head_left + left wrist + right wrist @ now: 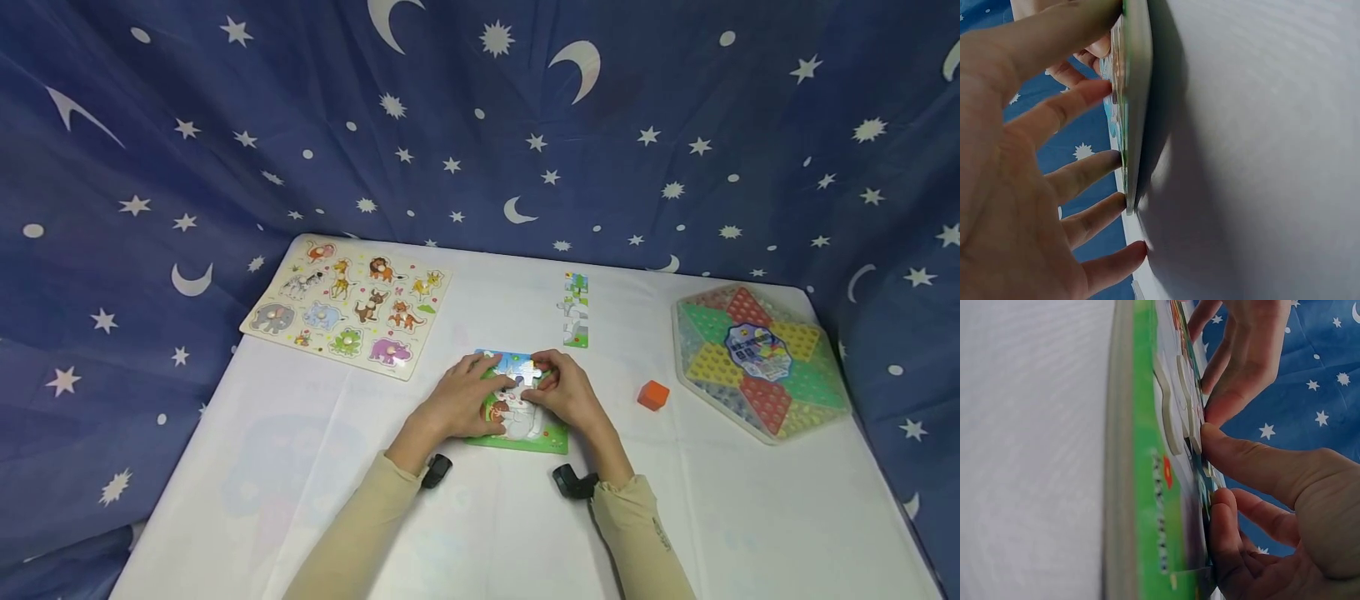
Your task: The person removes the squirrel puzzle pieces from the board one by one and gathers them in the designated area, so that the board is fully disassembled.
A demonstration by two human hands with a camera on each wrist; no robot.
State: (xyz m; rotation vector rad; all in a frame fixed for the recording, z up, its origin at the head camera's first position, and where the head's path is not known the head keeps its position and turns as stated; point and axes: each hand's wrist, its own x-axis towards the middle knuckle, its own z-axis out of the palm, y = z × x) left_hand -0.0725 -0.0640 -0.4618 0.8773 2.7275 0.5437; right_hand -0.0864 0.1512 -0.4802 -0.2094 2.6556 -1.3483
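A small jigsaw board (551,443) with a green border lies on the white table, its picture showing a white-grey animal. Spread over its left part, my left hand (467,398) touches the surface with its fingertips; in the left wrist view those fingers (1088,172) look fairly straight. My right hand (576,396) is at the upper right of the board, thumb and bent fingers pinching a jigsaw piece (529,373). Some pieces (1169,412) stand slightly proud of the board in the right wrist view. The fingers partly cover the picture.
A strip of joined jigsaw pieces (576,310) lies behind the board. An animal peg puzzle (360,312) is at the back left. To the right are an orange cube (653,395) and a hexagonal checkers box (761,362). A starry blue cloth (465,108) hangs behind the table.
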